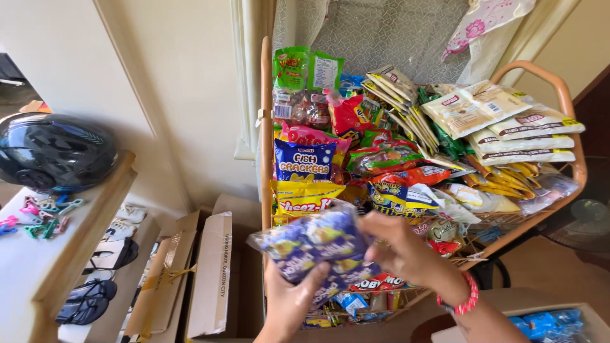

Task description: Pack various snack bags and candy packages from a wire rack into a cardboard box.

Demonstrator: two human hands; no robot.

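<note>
Both my hands hold a clear bag of blue-and-yellow wrapped snack packets in front of a rack of snacks. My left hand grips the bag from below, thumb up against its lower side. My right hand, with a red bead bracelet on the wrist, pinches the bag's right end. Behind the bag stands an orange metal display rack packed with hanging snack bags: a blue cracker bag, a yellow cheese snack bag, and white sachet strips at the upper right.
A dark helmet and coloured clothes pegs lie on a shelf at the left. Sandals and shoes sit on the floor below it. Flattened cardboard boxes lean beside the rack. A box with blue packets is at the lower right.
</note>
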